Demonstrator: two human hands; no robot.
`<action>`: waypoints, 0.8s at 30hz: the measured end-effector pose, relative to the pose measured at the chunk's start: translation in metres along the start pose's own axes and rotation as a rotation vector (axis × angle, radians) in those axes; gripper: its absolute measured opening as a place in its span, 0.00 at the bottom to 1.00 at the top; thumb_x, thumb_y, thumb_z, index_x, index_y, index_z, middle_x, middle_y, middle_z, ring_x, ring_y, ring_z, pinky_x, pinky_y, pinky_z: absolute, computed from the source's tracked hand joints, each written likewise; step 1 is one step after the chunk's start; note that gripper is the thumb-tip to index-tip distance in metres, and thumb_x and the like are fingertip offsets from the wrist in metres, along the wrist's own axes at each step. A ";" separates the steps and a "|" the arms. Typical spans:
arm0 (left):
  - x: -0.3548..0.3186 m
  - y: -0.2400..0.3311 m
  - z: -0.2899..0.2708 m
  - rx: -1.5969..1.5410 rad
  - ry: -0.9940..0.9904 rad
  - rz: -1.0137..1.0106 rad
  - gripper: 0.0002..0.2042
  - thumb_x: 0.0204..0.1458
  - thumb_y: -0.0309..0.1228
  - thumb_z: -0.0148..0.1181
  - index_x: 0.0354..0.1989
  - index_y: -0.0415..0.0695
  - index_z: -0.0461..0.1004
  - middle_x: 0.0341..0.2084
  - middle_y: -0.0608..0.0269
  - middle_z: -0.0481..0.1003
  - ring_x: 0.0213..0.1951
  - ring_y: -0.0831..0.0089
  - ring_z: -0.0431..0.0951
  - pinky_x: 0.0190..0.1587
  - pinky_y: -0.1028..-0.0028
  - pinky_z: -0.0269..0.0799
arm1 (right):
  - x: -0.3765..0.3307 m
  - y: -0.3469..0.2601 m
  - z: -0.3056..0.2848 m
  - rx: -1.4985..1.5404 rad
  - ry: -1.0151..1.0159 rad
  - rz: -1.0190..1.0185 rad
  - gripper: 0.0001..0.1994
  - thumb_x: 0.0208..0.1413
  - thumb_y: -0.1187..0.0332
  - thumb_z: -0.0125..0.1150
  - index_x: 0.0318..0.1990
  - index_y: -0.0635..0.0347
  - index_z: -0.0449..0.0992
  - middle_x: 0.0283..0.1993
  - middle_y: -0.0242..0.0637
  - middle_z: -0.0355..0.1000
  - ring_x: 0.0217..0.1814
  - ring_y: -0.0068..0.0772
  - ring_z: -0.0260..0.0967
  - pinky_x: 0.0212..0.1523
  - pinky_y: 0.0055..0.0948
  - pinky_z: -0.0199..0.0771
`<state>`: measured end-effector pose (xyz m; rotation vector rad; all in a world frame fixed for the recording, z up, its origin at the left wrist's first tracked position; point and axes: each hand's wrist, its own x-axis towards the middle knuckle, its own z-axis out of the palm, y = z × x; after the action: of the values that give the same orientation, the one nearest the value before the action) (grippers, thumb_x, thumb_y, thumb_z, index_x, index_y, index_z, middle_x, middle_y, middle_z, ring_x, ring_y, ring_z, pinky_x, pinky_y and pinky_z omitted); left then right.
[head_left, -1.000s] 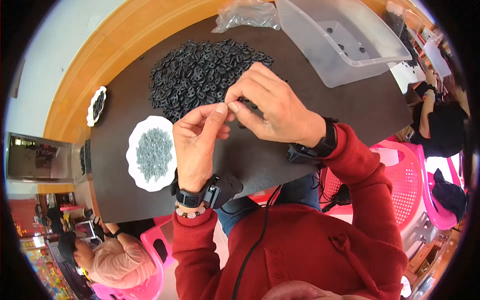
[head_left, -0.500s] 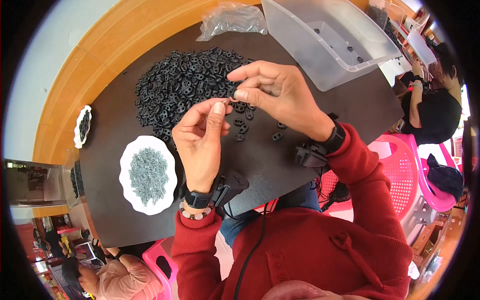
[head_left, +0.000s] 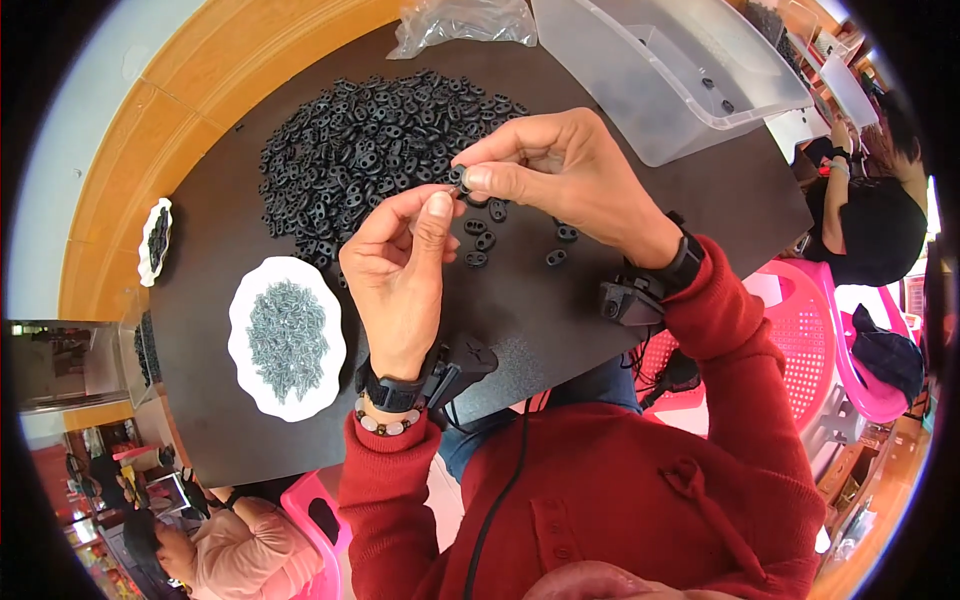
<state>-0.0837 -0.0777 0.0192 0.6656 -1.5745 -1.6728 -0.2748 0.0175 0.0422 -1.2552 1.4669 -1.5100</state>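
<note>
Both my hands meet over the near edge of a heap of black two-hole cord-lock pieces [head_left: 350, 160]. My right hand [head_left: 570, 170] pinches one black cord-lock piece [head_left: 459, 177] between thumb and index finger. Just below it, my left hand [head_left: 400, 260] is closed, its thumb pressed to the index finger. Something tiny shows at the left fingertips, touching or nearly touching the black piece; its kind is too small to make out. To the left, a white scalloped plate [head_left: 242, 375] holds many small silvery pieces that look like springs [head_left: 288, 340].
Several loose cord-lock pieces [head_left: 480, 240] lie right of my left hand. A clear plastic bin [head_left: 660, 140] stands at the back right, beside a crumpled plastic bag [head_left: 465, 25]. A small white dish [head_left: 150, 262] sits far left. Other people sit at both sides, near pink chairs [head_left: 800, 330].
My right index finger has come down toward the thumb, and a black cord-lock piece now shows between them. My left hand keeps its pinch. The whole view has shifted slightly.
</note>
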 end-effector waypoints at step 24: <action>-0.004 -0.010 0.003 0.067 0.031 0.003 0.08 0.68 0.31 0.70 0.45 0.38 0.86 0.33 0.68 0.85 0.29 0.87 0.76 0.33 0.83 0.72 | -0.010 0.002 0.012 -0.340 0.115 -0.228 0.07 0.63 0.72 0.74 0.46 0.63 0.90 0.31 0.29 0.82 0.31 0.12 0.70 0.32 0.19 0.68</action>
<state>-0.0852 -0.0729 0.0093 0.7193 -1.6147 -1.6062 -0.2611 0.0223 0.0371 -1.6032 1.7601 -1.5427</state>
